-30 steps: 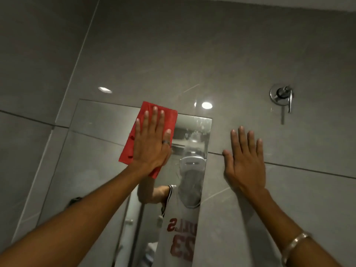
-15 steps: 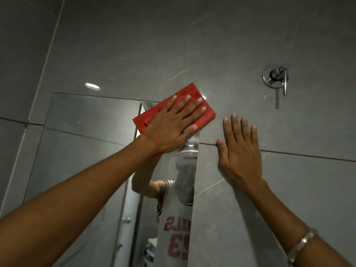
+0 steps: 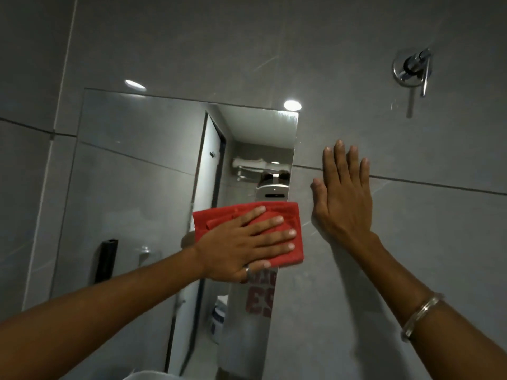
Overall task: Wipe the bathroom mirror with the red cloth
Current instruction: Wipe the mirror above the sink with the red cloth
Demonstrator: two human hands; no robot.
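Head view | grey tiled wall (image 3: 356, 311) | left hand (image 3: 241, 239) flat, pressing red cloth (image 3: 285, 215) to mirror (image 3: 131, 174) | right hand (image 3: 343, 193) flat

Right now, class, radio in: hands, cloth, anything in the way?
Left hand flat on red cloth, mirror's right edge. Right hand flat on wall tile. Nothing obstructing.

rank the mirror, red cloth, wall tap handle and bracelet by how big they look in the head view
1. mirror, by far the largest
2. red cloth
3. wall tap handle
4. bracelet

The tap handle and bracelet look close in size; the bracelet sits nearer the camera, so that order is unsure.
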